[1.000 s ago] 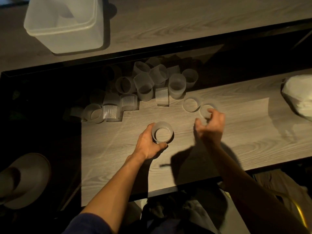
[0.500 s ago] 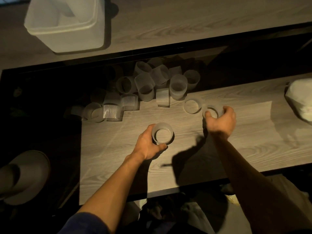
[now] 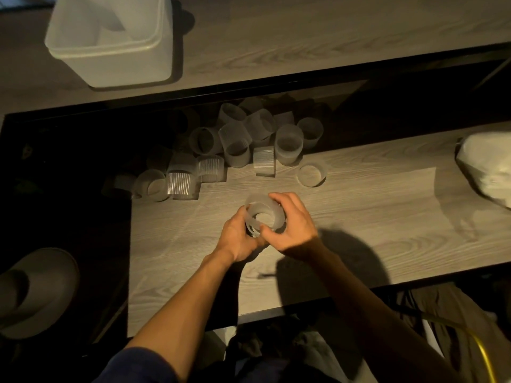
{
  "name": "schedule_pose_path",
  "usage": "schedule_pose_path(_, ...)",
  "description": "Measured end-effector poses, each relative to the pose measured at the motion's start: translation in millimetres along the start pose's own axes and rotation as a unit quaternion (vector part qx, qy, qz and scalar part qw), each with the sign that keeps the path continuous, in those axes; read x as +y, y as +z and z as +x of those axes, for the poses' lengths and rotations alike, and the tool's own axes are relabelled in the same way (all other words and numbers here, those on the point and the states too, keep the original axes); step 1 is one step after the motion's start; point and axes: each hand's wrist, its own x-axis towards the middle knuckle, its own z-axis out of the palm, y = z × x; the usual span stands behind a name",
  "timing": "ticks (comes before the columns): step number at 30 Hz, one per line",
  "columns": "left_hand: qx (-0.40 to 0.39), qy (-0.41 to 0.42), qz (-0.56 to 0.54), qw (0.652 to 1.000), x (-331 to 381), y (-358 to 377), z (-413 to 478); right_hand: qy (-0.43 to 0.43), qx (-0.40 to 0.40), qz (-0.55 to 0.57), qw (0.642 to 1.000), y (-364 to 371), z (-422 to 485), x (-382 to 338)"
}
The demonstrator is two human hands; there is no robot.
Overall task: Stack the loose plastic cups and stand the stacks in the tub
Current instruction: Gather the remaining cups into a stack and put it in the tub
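My left hand (image 3: 240,236) grips a short stack of translucent ribbed plastic cups (image 3: 255,228) just above the wooden table. My right hand (image 3: 290,225) holds another cup (image 3: 264,210) tilted at the stack's mouth, partly inside it. One loose cup (image 3: 312,174) stands upright just beyond my hands. A heap of several loose cups (image 3: 235,146) lies along the table's far edge, some upright, some on their sides. The white plastic tub (image 3: 110,55) stands on the far surface at upper left, with a cup stack leaning inside it.
A dark gap separates the wooden table (image 3: 359,217) from the far surface. A crumpled white bag (image 3: 486,167) lies at the right edge. A pale hat (image 3: 36,291) sits low on the left in shadow. The left part of the table is in darkness.
My right hand picked up the cup that stood right of the loose one and brought it left to the stack in my left hand. The left hand stayed almost still.
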Motion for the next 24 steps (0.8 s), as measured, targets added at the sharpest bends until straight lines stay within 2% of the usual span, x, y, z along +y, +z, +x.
schedule_pose_path(12,-0.006,0.007,0.014,1.000,4,2,2,-0.064,-0.050,-0.130,0.988,-11,7,-5)
schedule_pose_path(20,-0.018,0.013,-0.004,1.000,5,4,6,0.028,-0.151,-0.251,0.956,-8,11,4)
schedule_pose_path(24,-0.006,0.007,-0.006,1.000,4,4,9,0.081,-0.216,-0.152,0.961,-15,14,18)
